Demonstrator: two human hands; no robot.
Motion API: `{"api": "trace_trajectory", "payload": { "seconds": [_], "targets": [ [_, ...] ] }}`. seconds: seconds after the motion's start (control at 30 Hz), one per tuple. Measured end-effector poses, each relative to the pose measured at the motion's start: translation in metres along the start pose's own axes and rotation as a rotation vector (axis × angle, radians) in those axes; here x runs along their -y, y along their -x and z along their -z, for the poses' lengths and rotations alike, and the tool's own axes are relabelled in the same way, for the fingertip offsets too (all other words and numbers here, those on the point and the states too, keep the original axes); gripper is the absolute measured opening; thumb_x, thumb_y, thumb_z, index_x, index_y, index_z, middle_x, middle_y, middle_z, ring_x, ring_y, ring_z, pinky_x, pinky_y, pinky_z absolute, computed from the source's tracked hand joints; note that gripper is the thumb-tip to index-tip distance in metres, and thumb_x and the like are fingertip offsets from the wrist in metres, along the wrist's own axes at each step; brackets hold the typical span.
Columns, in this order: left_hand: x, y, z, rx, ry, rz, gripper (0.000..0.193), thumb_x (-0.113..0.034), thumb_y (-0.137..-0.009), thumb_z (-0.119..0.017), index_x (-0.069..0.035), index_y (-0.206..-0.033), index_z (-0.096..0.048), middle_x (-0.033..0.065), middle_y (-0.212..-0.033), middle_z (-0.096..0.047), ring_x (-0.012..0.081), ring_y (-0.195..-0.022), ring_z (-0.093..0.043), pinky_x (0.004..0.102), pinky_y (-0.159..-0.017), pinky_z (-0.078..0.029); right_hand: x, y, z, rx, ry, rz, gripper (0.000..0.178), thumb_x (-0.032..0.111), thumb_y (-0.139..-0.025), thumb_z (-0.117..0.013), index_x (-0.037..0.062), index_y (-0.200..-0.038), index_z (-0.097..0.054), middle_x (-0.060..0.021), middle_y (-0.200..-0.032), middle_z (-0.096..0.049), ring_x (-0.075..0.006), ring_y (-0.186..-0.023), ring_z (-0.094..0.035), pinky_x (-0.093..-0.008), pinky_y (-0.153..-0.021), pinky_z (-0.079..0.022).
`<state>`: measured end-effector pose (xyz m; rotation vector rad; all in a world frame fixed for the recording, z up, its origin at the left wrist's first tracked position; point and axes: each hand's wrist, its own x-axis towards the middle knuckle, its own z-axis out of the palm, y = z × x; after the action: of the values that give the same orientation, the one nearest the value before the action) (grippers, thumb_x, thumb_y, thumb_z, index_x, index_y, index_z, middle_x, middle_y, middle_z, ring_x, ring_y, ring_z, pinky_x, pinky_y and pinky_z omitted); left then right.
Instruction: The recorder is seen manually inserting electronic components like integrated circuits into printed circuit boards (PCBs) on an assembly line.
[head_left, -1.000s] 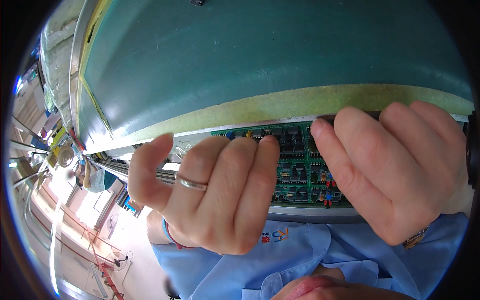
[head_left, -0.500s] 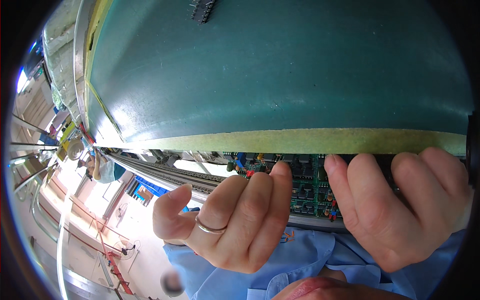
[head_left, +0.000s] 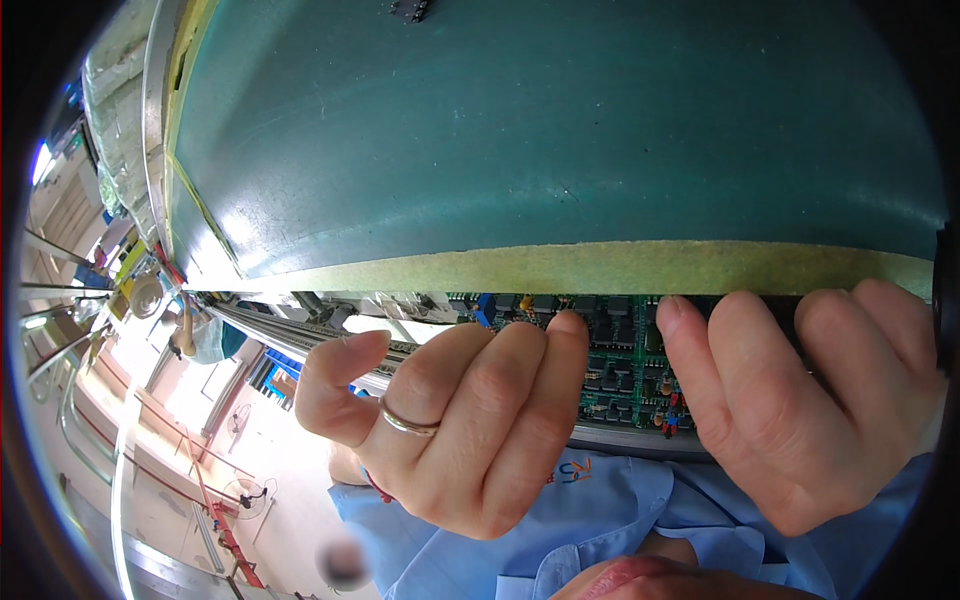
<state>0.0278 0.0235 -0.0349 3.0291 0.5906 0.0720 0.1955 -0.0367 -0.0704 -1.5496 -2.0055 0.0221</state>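
Note:
A green circuit board [head_left: 612,385] crowded with small parts lies beneath my two hands. My left hand [head_left: 465,430], with a ring on one finger, is curled over its left part, the index fingertip down among the components. Across the board my right hand [head_left: 800,410] is bent in the same way, its index fingertip by a row of dark chips. Both thumbs and whatever the fingers may pinch are hidden under the hands. Between the two index fingers, black chips and green board show. Red and blue parts [head_left: 671,418] stand near the board's lower edge.
A green work surface [head_left: 560,130], edged with yellowish tape [head_left: 600,268], lies beyond the board. A black chip [head_left: 410,10] rests at its far side. Metal conveyor rails [head_left: 290,325] run off left, where another person [head_left: 205,335] is at a distance.
The view has shifted slightly, so the tape edge and the black chip sit higher in the picture. Both hands keep nearly the same place and bend over the board.

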Motion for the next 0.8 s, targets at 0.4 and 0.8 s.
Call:
{"api": "trace_trajectory", "payload": {
  "seconds": [0.4, 0.8],
  "targets": [
    [-0.007, -0.009, 0.006, 0.014, -0.043, -0.014, 0.016, -0.021, -0.066, -0.071, -0.009, -0.076, -0.072, -0.0007, -0.064, -0.059, 0.0130, -0.063, -0.057, 0.0427, -0.095, -0.031, -0.011, 0.008, 0.002, 0.011, -0.095, 0.012, 0.023, 0.016, -0.060, -0.070, 0.0039, -0.079, -0.073, -0.0039, -0.076, -0.057, -0.0124, -0.047, -0.038, -0.0276, -0.044, -0.024],
    [-0.013, -0.005, 0.003, -0.046, -0.105, -0.014, 0.021, -0.017, -0.059, -0.067, -0.013, -0.078, -0.073, -0.0078, -0.067, -0.059, 0.0061, -0.063, -0.054, 0.0362, -0.082, -0.031, -0.012, 0.028, 0.017, -0.022, 0.036, 0.111, 0.024, 0.017, -0.060, -0.068, 0.0035, -0.079, -0.073, -0.0042, -0.075, -0.056, -0.0123, -0.047, -0.038, -0.0273, -0.043, -0.025]
  ]
}}
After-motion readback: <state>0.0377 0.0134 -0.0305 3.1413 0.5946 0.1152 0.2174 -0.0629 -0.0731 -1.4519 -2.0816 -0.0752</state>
